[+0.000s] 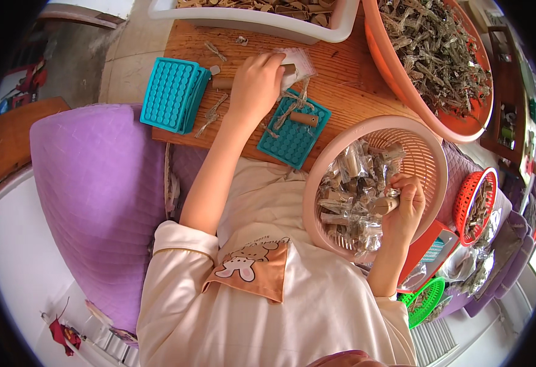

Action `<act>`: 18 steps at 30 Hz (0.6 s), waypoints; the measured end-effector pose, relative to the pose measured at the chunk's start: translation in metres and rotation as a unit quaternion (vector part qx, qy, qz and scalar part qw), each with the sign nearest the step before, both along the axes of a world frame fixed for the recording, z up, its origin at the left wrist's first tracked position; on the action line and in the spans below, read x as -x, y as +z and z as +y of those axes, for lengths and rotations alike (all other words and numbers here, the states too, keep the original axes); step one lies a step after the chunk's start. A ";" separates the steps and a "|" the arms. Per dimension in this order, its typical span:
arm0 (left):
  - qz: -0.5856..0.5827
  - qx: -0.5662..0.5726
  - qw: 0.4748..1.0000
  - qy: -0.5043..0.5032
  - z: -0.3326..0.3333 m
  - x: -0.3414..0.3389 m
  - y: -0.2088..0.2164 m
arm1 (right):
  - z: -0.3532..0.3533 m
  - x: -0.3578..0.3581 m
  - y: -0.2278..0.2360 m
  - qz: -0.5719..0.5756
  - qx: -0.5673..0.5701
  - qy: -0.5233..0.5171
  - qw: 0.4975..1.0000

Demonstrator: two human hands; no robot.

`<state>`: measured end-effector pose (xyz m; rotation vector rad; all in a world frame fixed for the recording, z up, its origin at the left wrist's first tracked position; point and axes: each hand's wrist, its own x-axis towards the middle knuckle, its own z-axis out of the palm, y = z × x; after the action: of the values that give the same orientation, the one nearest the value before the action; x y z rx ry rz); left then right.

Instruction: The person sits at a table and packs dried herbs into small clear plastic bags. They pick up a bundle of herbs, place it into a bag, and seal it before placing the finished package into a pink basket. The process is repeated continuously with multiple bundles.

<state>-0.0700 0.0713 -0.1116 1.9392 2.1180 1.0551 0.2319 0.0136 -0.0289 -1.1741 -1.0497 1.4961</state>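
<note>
My left hand is over the wooden table, its fingers bent and closed on a small clear plastic bag. A short brown tube shows at its fingertips, partly hidden. Beside it lies a teal dimpled tray, with another brown tube and thin dried strands on it. Over a pink basket, my right hand pinches a brown tube in clear wrap. Several similar wrapped pieces fill that basket.
Stacked teal trays stand at the table's left edge. A white bin of brown pieces and a big orange basin of dried stalks stand beyond. Red and green baskets sit right; a purple padded seat is left.
</note>
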 end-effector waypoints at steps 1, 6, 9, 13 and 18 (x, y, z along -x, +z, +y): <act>0.024 0.008 1.000 -0.012 0.008 0.000 -0.003 | 0.000 0.001 0.001 -0.013 0.003 0.000 1.000; 0.052 0.158 0.985 -0.054 0.012 -0.005 0.007 | -0.002 -0.002 -0.003 -0.025 -0.017 -0.017 0.999; -0.015 0.220 0.975 -0.020 0.007 -0.007 0.011 | -0.001 -0.003 -0.002 -0.019 0.001 -0.024 1.000; 0.025 0.080 0.996 0.024 0.006 -0.005 -0.009 | 0.002 -0.001 -0.003 0.000 0.013 -0.010 1.000; 0.045 0.104 0.993 0.037 0.013 0.003 -0.015 | 0.002 0.001 -0.004 -0.035 -0.004 0.009 0.999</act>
<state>-0.0728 0.0846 -0.1265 1.8569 2.2597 0.7354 0.2306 0.0157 -0.0329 -1.2225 -1.1142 1.4726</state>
